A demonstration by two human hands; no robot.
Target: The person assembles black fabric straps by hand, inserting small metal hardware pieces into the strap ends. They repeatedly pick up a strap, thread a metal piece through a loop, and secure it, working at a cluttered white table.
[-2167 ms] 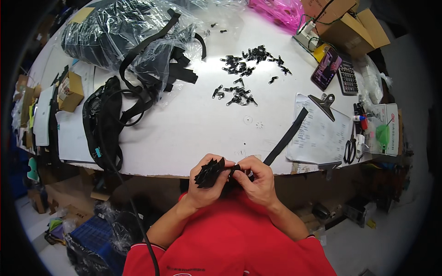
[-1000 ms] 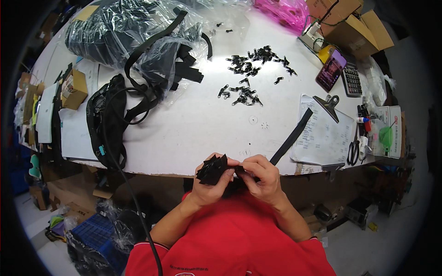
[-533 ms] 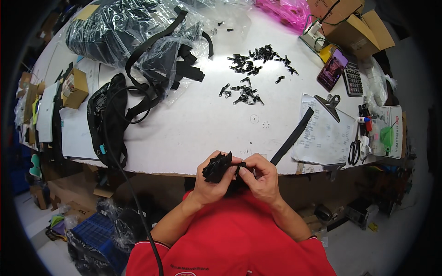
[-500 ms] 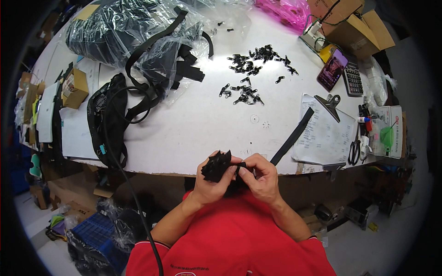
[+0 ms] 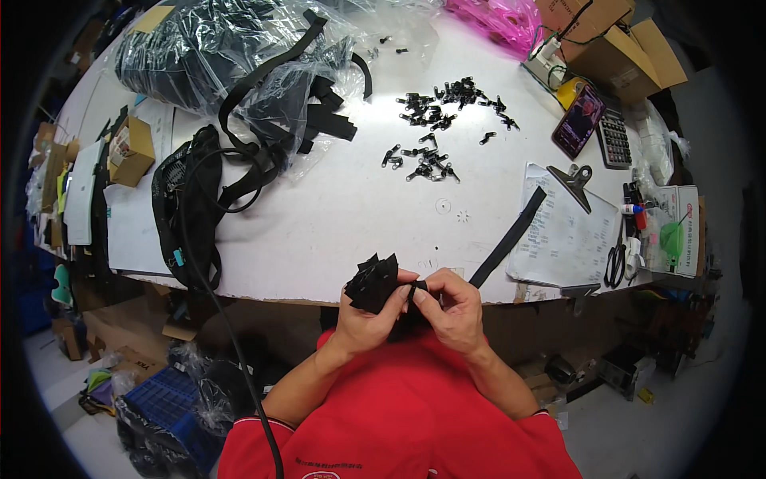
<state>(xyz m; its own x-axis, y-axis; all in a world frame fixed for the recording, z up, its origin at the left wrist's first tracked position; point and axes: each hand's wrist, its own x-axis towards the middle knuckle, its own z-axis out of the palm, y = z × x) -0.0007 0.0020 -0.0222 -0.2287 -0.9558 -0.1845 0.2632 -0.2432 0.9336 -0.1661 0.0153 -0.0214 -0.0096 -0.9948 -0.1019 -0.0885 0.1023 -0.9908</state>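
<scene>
At the table's near edge my left hand is closed round a bundle of black zipper strips, their cut ends fanning out above the fingers. Close beside it, my right hand pinches the end of a black zipper strip whose length runs off to the upper right onto a clipboard. The thumbs of both hands almost meet at a small black piece; whether a slider sits between them is too small to tell. Black zipper sliders lie loose in piles on the white table.
Plastic-wrapped black rolls and a black bag fill the left side. To the right lie the clipboard with papers, scissors, a phone and a calculator. A black cable hangs over the near edge.
The bundle in my left hand has tilted, so its cut ends stand higher and show more broadly. My right hand keeps nearly the same place and pinch.
</scene>
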